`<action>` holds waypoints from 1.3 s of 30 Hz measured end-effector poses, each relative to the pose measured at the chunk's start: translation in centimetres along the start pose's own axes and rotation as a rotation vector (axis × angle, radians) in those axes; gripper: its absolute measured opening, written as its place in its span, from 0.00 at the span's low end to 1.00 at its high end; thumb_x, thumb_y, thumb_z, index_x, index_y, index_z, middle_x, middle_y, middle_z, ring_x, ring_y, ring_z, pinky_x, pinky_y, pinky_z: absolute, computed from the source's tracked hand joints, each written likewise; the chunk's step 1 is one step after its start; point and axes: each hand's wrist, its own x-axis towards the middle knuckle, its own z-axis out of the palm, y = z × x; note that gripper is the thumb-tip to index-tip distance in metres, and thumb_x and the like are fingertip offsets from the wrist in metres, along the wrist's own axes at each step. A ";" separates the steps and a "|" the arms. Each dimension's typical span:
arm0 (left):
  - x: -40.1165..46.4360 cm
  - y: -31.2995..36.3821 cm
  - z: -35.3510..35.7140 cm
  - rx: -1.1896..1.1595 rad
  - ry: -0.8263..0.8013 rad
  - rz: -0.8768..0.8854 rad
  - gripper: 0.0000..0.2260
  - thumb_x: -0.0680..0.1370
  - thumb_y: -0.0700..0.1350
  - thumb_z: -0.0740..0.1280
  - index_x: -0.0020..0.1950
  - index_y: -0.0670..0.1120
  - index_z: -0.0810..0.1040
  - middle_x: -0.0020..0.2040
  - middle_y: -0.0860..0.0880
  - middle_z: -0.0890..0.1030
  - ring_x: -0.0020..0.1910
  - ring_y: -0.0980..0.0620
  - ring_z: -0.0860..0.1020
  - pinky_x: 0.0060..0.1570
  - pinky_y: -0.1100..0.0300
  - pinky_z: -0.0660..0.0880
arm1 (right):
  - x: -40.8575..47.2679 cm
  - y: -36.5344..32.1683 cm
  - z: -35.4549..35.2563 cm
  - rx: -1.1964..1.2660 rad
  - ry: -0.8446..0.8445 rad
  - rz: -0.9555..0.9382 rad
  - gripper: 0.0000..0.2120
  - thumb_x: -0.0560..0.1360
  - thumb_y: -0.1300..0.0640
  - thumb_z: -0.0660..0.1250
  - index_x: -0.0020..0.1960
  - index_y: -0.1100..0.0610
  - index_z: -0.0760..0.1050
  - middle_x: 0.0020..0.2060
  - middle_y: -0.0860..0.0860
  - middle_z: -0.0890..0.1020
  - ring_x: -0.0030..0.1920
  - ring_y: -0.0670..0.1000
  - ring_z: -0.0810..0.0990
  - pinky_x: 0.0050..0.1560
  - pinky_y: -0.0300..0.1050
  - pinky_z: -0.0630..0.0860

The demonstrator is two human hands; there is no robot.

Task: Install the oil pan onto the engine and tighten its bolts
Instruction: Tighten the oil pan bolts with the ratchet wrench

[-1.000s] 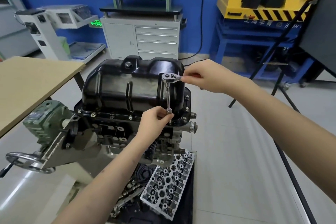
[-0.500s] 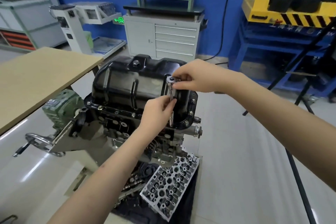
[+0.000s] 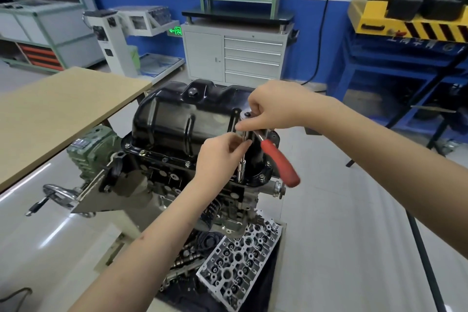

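Note:
The black oil pan (image 3: 177,119) sits upside-up on the engine block (image 3: 162,185), its flange lined with several bolts (image 3: 142,152). A ratchet with a red handle (image 3: 278,162) stands on a long extension bar (image 3: 241,159), the socket down on a bolt at the pan's near right corner. My right hand (image 3: 273,109) grips the ratchet head from above. My left hand (image 3: 220,154) pinches the extension bar partway up its shaft. The red handle points down and to the right, toward me.
A wooden table (image 3: 58,109) stands to the left. A cylinder head (image 3: 240,261) and camshafts lie on a black mat below the engine. The engine stand's crank handle (image 3: 55,195) sticks out left. A grey drawer cabinet (image 3: 235,56) stands behind, blue racks at right.
The ratchet handle has swung round toward me, so its red grip now shows. My left hand has slid higher up the extension bar. The camera has moved closer.

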 end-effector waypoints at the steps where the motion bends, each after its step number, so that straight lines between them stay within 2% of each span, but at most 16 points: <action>1: 0.1 0.0 0.0 0.026 -0.013 0.025 0.09 0.74 0.45 0.69 0.43 0.39 0.82 0.36 0.45 0.83 0.38 0.48 0.80 0.42 0.59 0.74 | 0.1 0.0 0.0 0.009 -0.006 -0.015 0.20 0.71 0.41 0.64 0.34 0.57 0.70 0.26 0.49 0.69 0.27 0.47 0.64 0.27 0.41 0.59; 4: 0.2 0.0 -0.3 0.080 -0.065 0.112 0.13 0.76 0.43 0.67 0.37 0.34 0.77 0.29 0.39 0.78 0.31 0.41 0.74 0.35 0.53 0.69 | 0.2 0.3 -0.3 0.045 -0.058 -0.094 0.15 0.73 0.46 0.65 0.48 0.59 0.77 0.31 0.48 0.74 0.30 0.45 0.68 0.28 0.35 0.62; 6: 0.2 -0.1 -0.5 0.064 -0.113 0.123 0.13 0.77 0.41 0.65 0.36 0.34 0.75 0.26 0.42 0.73 0.27 0.45 0.68 0.32 0.56 0.64 | 0.1 0.6 -0.7 0.078 -0.097 -0.151 0.13 0.74 0.50 0.65 0.54 0.56 0.77 0.38 0.50 0.79 0.36 0.48 0.73 0.33 0.32 0.65; 8: 0.2 0.0 -0.6 0.020 -0.151 0.115 0.10 0.77 0.40 0.64 0.39 0.36 0.77 0.27 0.50 0.74 0.27 0.52 0.70 0.33 0.60 0.65 | 0.0 1.0 -1.0 0.119 -0.121 -0.177 0.13 0.74 0.52 0.66 0.58 0.53 0.76 0.46 0.49 0.80 0.43 0.48 0.75 0.39 0.35 0.67; 10: 0.1 0.1 -0.5 -0.009 -0.159 0.093 0.08 0.77 0.41 0.65 0.43 0.38 0.79 0.32 0.49 0.79 0.32 0.51 0.76 0.37 0.60 0.70 | 0.1 1.1 -1.0 0.124 -0.117 -0.170 0.13 0.74 0.50 0.67 0.57 0.52 0.77 0.44 0.48 0.81 0.41 0.48 0.75 0.40 0.40 0.69; 12: 0.3 0.2 -0.4 -0.018 -0.123 0.050 0.08 0.75 0.43 0.67 0.44 0.38 0.80 0.37 0.46 0.82 0.37 0.50 0.79 0.42 0.59 0.73 | 0.3 0.9 -0.8 0.070 -0.091 -0.141 0.13 0.72 0.45 0.67 0.48 0.55 0.77 0.35 0.48 0.79 0.34 0.46 0.73 0.32 0.39 0.67; 16: 0.8 0.6 -0.4 0.017 -0.072 0.078 0.09 0.74 0.43 0.69 0.41 0.36 0.79 0.34 0.41 0.81 0.36 0.43 0.78 0.41 0.53 0.72 | 0.4 0.2 -0.5 -0.044 -0.045 -0.042 0.21 0.70 0.37 0.64 0.33 0.55 0.68 0.25 0.47 0.69 0.27 0.47 0.65 0.26 0.40 0.58; 20: 1.0 0.6 -1.0 0.027 -0.156 0.123 0.09 0.77 0.40 0.65 0.39 0.36 0.78 0.29 0.41 0.77 0.29 0.45 0.72 0.36 0.54 0.68 | 0.5 0.4 -0.8 -0.005 -0.083 -0.132 0.14 0.74 0.47 0.65 0.45 0.58 0.76 0.30 0.49 0.75 0.30 0.47 0.68 0.26 0.33 0.62; 23: 1.0 0.5 -1.4 0.027 -0.219 0.104 0.09 0.77 0.40 0.64 0.38 0.38 0.77 0.27 0.52 0.73 0.27 0.55 0.68 0.33 0.62 0.66 | 0.2 0.7 -1.0 0.065 -0.106 -0.206 0.11 0.74 0.54 0.65 0.56 0.54 0.77 0.45 0.50 0.81 0.43 0.49 0.76 0.38 0.32 0.66; 24: 1.0 0.5 -1.4 0.032 -0.226 0.097 0.09 0.77 0.40 0.64 0.37 0.40 0.75 0.27 0.54 0.72 0.27 0.55 0.68 0.33 0.64 0.65 | 0.2 0.7 -0.9 0.073 -0.099 -0.206 0.12 0.74 0.54 0.66 0.57 0.54 0.77 0.47 0.49 0.81 0.45 0.50 0.76 0.40 0.36 0.67; 26: 1.0 0.5 -1.3 0.032 -0.217 0.077 0.08 0.77 0.42 0.64 0.37 0.43 0.75 0.29 0.55 0.74 0.30 0.54 0.72 0.34 0.65 0.67 | 0.3 0.7 -0.8 0.054 -0.080 -0.178 0.13 0.74 0.50 0.66 0.55 0.55 0.77 0.41 0.49 0.80 0.39 0.48 0.74 0.32 0.35 0.66; 29: 1.2 0.7 -1.0 0.025 -0.186 0.043 0.12 0.75 0.45 0.67 0.39 0.37 0.77 0.33 0.47 0.81 0.35 0.49 0.77 0.39 0.58 0.72 | 0.6 0.4 -0.6 0.014 -0.046 -0.104 0.18 0.72 0.42 0.66 0.47 0.58 0.77 0.30 0.47 0.74 0.30 0.46 0.70 0.26 0.36 0.62; 32: 1.5 0.8 -0.9 0.037 -0.170 0.063 0.13 0.77 0.43 0.65 0.37 0.35 0.77 0.32 0.41 0.80 0.34 0.44 0.76 0.37 0.55 0.70 | 0.5 0.2 -0.3 -0.016 -0.029 -0.094 0.22 0.71 0.39 0.64 0.42 0.59 0.75 0.29 0.49 0.73 0.32 0.50 0.69 0.27 0.40 0.60; 34: 1.7 0.8 -1.1 0.017 -0.218 0.059 0.11 0.77 0.42 0.64 0.39 0.36 0.79 0.35 0.43 0.82 0.33 0.52 0.78 0.37 0.61 0.72 | 0.4 0.2 -0.4 -0.008 -0.047 -0.131 0.16 0.73 0.44 0.65 0.44 0.57 0.76 0.29 0.47 0.72 0.31 0.49 0.69 0.27 0.35 0.62; 36: 1.8 0.8 -1.5 -0.007 -0.285 0.048 0.10 0.77 0.41 0.64 0.41 0.38 0.80 0.37 0.46 0.83 0.32 0.61 0.77 0.35 0.71 0.70 | 0.3 0.4 -0.7 0.026 -0.082 -0.192 0.11 0.74 0.51 0.65 0.51 0.57 0.77 0.35 0.49 0.77 0.34 0.49 0.73 0.35 0.33 0.66; 39: 2.0 0.7 -1.7 -0.028 -0.327 0.038 0.10 0.77 0.41 0.63 0.40 0.39 0.80 0.39 0.46 0.84 0.38 0.54 0.80 0.40 0.68 0.72 | 0.0 0.6 -0.8 0.095 -0.101 -0.234 0.13 0.74 0.56 0.66 0.58 0.56 0.76 0.49 0.53 0.80 0.48 0.53 0.76 0.44 0.40 0.67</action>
